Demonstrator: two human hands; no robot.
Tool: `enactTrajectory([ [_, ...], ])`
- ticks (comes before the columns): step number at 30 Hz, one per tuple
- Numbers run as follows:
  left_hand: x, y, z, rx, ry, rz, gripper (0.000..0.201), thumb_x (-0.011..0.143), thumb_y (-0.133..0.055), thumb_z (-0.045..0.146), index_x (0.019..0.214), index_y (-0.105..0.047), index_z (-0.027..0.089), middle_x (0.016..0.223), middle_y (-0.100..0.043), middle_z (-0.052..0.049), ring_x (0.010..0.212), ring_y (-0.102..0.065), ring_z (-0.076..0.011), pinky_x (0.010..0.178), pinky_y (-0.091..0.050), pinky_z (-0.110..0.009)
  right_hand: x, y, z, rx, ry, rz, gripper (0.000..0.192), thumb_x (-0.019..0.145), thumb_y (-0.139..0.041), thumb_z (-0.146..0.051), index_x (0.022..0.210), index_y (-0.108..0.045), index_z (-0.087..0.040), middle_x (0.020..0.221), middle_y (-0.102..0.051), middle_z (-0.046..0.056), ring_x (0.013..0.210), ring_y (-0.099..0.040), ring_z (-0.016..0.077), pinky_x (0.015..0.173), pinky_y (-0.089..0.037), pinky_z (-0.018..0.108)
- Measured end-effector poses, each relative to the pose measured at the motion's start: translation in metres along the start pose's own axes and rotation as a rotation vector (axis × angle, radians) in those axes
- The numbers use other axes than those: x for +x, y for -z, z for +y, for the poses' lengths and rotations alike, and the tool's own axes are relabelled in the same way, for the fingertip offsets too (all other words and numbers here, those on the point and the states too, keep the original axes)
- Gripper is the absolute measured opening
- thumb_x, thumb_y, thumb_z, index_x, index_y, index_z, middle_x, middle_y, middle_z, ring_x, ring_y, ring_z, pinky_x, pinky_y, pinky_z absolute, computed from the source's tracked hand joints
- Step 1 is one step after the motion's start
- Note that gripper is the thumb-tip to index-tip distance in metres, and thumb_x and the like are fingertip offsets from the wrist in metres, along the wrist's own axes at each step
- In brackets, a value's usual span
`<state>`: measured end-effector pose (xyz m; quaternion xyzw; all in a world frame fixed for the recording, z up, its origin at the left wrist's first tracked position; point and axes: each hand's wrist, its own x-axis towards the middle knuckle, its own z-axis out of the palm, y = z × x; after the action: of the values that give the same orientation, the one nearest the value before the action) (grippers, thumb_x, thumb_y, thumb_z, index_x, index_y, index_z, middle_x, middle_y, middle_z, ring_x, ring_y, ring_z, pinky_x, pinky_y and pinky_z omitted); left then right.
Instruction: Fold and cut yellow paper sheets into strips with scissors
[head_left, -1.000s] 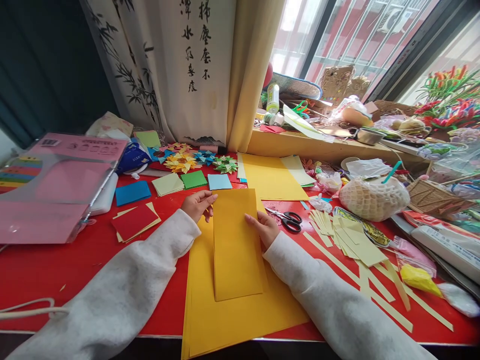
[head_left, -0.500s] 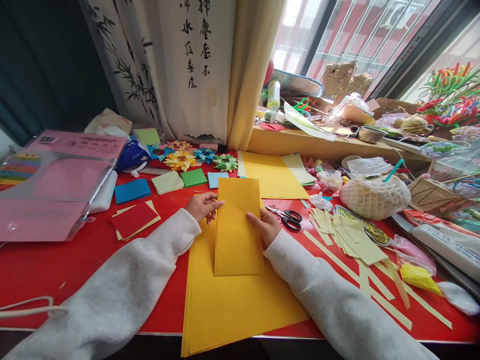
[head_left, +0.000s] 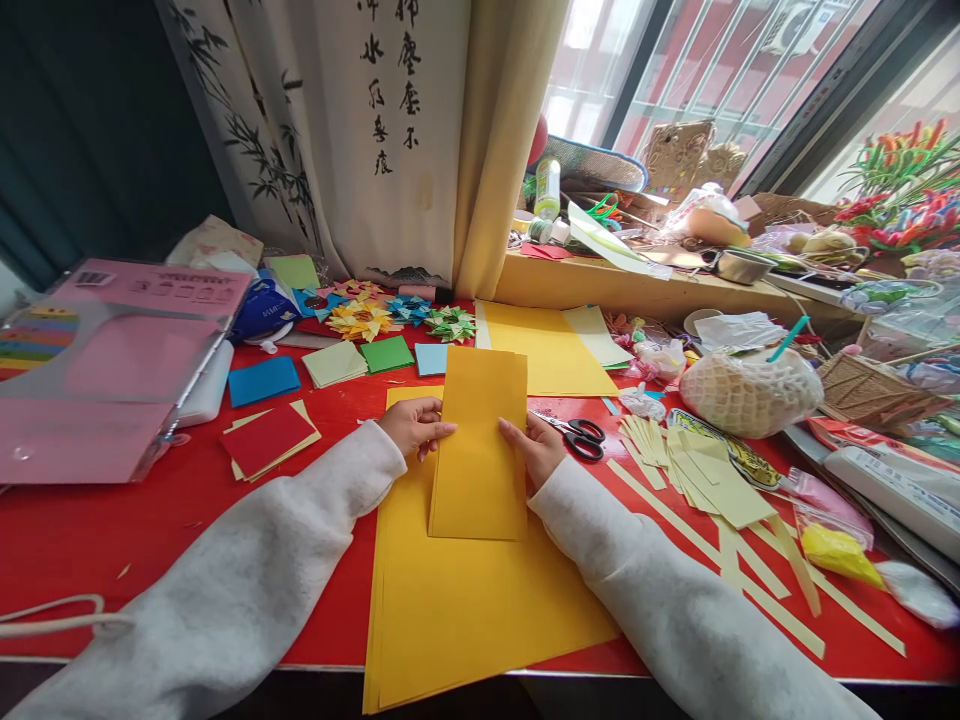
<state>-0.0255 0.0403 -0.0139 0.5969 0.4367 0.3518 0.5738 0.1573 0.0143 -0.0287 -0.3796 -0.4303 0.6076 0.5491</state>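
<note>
Between my two hands is a narrow folded piece of yellow paper [head_left: 481,460], standing long side up. My left hand [head_left: 416,426] pinches its left edge, thumb on the front face and fingers behind. On the right edge, my right hand [head_left: 536,446] grips it the same way, fingers partly hidden behind the paper. Beneath it, large yellow sheets [head_left: 480,620] lie stacked on the red table, their lower corner reaching over the front edge. Black-handled scissors [head_left: 583,438] rest just right of my right hand, blades partly hidden by it.
Left are blue paper [head_left: 264,381], red paper [head_left: 268,440] and a pink plastic packet [head_left: 150,350]. Folded paper stars [head_left: 360,318] sit at the back. Pale strips [head_left: 780,600] and cut pieces [head_left: 712,478] lie right, near a netted round object [head_left: 750,392]. A crowded windowsill [head_left: 637,290] stands behind.
The folded yellow paper has risen slightly and shifted a little right, its tilt changing. My left hand has slid lower along its left edge. The things on the table stay put.
</note>
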Motion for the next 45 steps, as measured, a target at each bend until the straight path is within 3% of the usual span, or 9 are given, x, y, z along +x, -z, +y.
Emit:
enactTrajectory([
  [9,0.001,0.001,-0.001,-0.014,-0.04,0.025,0.041,0.063,-0.06,0.031,0.095,-0.042,0.013,0.05,-0.044,0.006,0.038,-0.045,-0.0077,0.027,-0.037,-0.017,0.002,0.003,0.004,-0.01,0.005,0.04,0.031,0.063,-0.059,-0.037,0.088,-0.054,-0.02,0.088,-0.063,0.004,0.088,-0.056,0.0215,0.071,-0.046,0.035],
  [16,0.002,0.006,-0.001,0.081,-0.196,0.242,0.043,0.07,-0.049,0.034,0.111,-0.041,0.022,0.091,-0.048,-0.005,0.048,-0.051,-0.0058,0.033,-0.042,-0.017,0.003,0.004,0.006,-0.064,-0.003,-0.006,0.032,0.064,-0.058,-0.039,0.088,-0.054,-0.02,0.087,-0.063,0.004,0.085,-0.057,0.0214,0.068,-0.047,0.034],
  [23,0.0,0.005,0.001,0.166,-0.3,0.27,0.028,0.069,-0.049,0.035,0.09,-0.055,0.017,0.094,-0.049,-0.006,0.052,-0.05,-0.0071,0.034,-0.041,-0.017,0.005,0.006,0.009,-0.16,0.02,0.025,0.036,0.063,-0.058,-0.043,0.089,-0.055,-0.02,0.085,-0.063,0.004,0.086,-0.056,0.0212,0.072,-0.045,0.034],
  [28,-0.001,0.005,0.002,0.246,-0.334,0.302,0.031,0.072,-0.045,0.035,0.098,-0.052,0.02,0.106,-0.046,-0.006,0.054,-0.05,-0.0074,0.033,-0.041,-0.018,0.005,0.007,0.009,-0.167,0.025,0.007,0.033,0.064,-0.056,-0.042,0.089,-0.055,-0.02,0.086,-0.063,0.004,0.086,-0.055,0.021,0.072,-0.045,0.033],
  [33,-0.008,0.001,0.007,0.487,-0.39,0.347,0.028,0.076,-0.04,0.03,0.1,-0.053,0.022,0.106,-0.05,-0.004,0.051,-0.049,-0.0067,0.043,-0.042,-0.019,0.005,0.008,0.009,-0.221,0.027,0.054,0.036,0.061,-0.058,-0.046,0.086,-0.057,-0.02,0.083,-0.063,0.003,0.083,-0.056,0.0214,0.069,-0.045,0.033],
  [40,-0.01,-0.007,0.002,0.785,-0.522,0.353,0.036,0.079,-0.034,0.023,0.113,-0.045,0.021,0.121,-0.042,-0.004,0.088,-0.053,-0.016,0.075,-0.042,-0.026,0.006,0.009,0.01,-0.195,0.024,0.041,0.035,0.063,-0.057,-0.044,0.088,-0.056,-0.02,0.085,-0.063,0.004,0.082,-0.057,0.0211,0.07,-0.045,0.035],
  [45,-0.012,-0.011,-0.003,0.972,-0.479,0.357,0.042,0.081,-0.03,0.025,0.123,-0.035,0.021,0.128,-0.035,-0.003,0.094,-0.052,-0.0197,0.065,-0.041,-0.026,0.006,0.011,0.012,-0.19,0.004,0.043,0.033,0.064,-0.057,-0.043,0.088,-0.056,-0.02,0.085,-0.063,0.004,0.083,-0.057,0.0213,0.072,-0.045,0.036],
])
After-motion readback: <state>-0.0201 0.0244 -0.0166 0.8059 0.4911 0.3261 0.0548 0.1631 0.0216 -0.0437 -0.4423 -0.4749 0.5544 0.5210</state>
